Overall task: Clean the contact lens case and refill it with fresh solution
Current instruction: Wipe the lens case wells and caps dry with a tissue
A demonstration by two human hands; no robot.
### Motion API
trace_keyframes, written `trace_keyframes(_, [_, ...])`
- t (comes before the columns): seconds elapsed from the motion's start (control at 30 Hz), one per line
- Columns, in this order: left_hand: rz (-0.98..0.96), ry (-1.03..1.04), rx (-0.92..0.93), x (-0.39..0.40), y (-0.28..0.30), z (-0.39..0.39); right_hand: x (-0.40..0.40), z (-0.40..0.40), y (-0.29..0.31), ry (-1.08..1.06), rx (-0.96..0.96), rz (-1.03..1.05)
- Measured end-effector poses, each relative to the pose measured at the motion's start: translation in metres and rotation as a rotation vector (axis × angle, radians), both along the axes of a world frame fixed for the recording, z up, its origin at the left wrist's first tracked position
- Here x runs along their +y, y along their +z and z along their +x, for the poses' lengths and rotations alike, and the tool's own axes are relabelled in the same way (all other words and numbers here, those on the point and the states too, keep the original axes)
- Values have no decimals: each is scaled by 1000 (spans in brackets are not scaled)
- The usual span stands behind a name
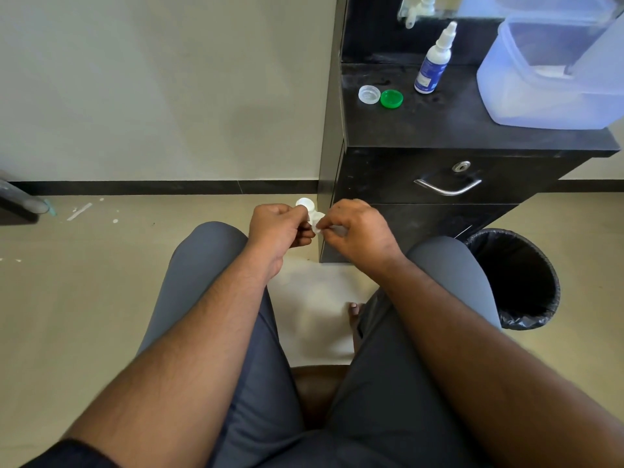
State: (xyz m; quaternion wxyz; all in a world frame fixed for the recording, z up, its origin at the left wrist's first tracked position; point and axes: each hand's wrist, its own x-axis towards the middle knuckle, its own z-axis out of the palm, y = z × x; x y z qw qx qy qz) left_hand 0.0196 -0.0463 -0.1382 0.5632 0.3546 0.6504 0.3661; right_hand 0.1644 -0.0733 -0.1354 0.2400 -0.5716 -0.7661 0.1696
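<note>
Knees (216,298) nearest, both hands above them. Left hand (278,228) pinches the case (309,211); right hand (354,231) curls on its near well, seemingly wiping. I'd hold the case steady and rub each well fully. Caps (381,96) and bottle (434,62) sit well apart on the cabinet (472,133).

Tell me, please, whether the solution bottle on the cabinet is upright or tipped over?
Upright: the solution bottle stands on its base on the cabinet top, nozzle uppermost.
</note>
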Motion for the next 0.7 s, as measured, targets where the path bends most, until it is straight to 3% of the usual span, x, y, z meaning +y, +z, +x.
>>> trace_keyframes(0.2, [-20,-31,-63,0,-1,-2,6,8,-5,-157,76,-47])
trace_keyframes(0.37, [6,-155,-161,1,1,-5,4,14,2,-326,596,-315])
trace_keyframes(0.47, [74,-253,-129,1,2,-8,2,17,8,-352,924,-484])
trace_keyframes(0.7, [132,-383,-64,-1,3,-9,3,14,12,-387,1144,-654])
